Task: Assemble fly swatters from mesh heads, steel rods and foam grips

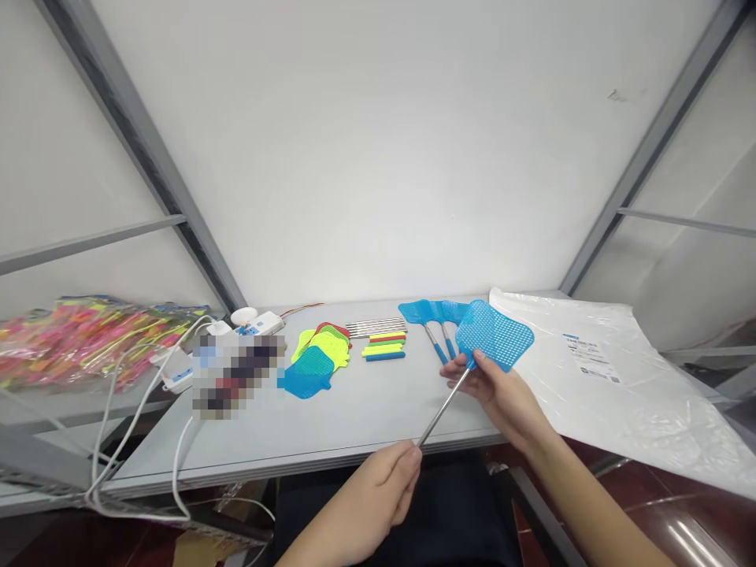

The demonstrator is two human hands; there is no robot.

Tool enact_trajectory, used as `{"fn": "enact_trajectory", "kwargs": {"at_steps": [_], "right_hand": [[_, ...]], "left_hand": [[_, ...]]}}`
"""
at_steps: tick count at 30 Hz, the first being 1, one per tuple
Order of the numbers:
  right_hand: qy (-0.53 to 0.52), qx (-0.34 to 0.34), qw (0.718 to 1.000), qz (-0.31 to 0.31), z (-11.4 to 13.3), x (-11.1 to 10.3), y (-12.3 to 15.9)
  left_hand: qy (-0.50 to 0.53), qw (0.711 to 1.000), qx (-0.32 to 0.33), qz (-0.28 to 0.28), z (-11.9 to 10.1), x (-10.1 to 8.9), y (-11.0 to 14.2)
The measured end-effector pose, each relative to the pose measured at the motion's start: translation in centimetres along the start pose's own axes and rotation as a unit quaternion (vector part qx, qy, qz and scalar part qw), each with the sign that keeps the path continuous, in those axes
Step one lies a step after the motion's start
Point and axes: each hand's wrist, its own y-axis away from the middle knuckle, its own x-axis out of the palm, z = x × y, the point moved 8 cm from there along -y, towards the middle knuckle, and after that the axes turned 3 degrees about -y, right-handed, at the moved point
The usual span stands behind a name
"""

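Grey table point(354, 417) stands against white wall point(378, 157).

We see 2 bare forearms, no sleeves, rings or watch on our left hand point(378, 488) or right hand point(502, 394).

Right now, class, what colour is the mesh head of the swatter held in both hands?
Blue, on the swatter head by the right hand; the head view shows it.
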Motion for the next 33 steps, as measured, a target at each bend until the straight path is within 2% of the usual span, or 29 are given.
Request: {"fn": "enact_trajectory", "kwargs": {"at_steps": [5,8,11,15,18,21,25,27,28,30,33], "right_hand": [[0.060,0.040,0.992,0.106,-3.9,4.7,3.1],[0.109,0.012,0.987,0.117,-4.1,5.7,3.7],[0.121,-0.021,0.990,0.069,-2.0,3.6,2.8],[0.046,-0.074,0.994,-0.066,1.9,-2.1,1.3],[0.008,-0.117,0.987,-0.111,3.5,-3.9,1.3],[-0.018,-0.140,0.983,-0.117,2.5,-2.8,2.1],[0.019,-0.063,0.998,-0.004,-1.7,2.5,3.4],[0.054,-0.041,0.997,0.035,-2.9,4.1,4.0],[0.077,-0.042,0.995,0.039,-2.9,4.2,4.1],[0.109,-0.065,0.992,0.009,-1.7,3.0,3.8],[0.077,-0.131,0.983,-0.105,1.9,-1.2,3.3]], "left_hand": [[-0.013,0.999,0.012,-0.033,-0.2,-0.1,0.2],[-0.031,0.999,0.012,-0.022,0.2,-0.5,0.4],[-0.088,0.996,0.017,-0.012,0.4,-1.6,0.9],[-0.196,0.980,0.011,-0.017,0.5,-3.0,1.9],[-0.259,0.965,0.014,-0.038,0.3,-3.4,2.4],[-0.286,0.956,0.018,-0.054,-0.2,-3.1,2.4],[-0.308,0.948,0.025,-0.079,-0.7,-2.9,2.1],[-0.327,0.941,0.024,-0.088,-0.6,-3.1,2.1],[-0.335,0.938,0.023,-0.091,-0.4,-3.4,2.2],[-0.344,0.934,0.021,-0.091,-0.2,-3.9,2.4],[-0.347,0.935,0.027,-0.073,0.1,-4.5,3.0]]}}
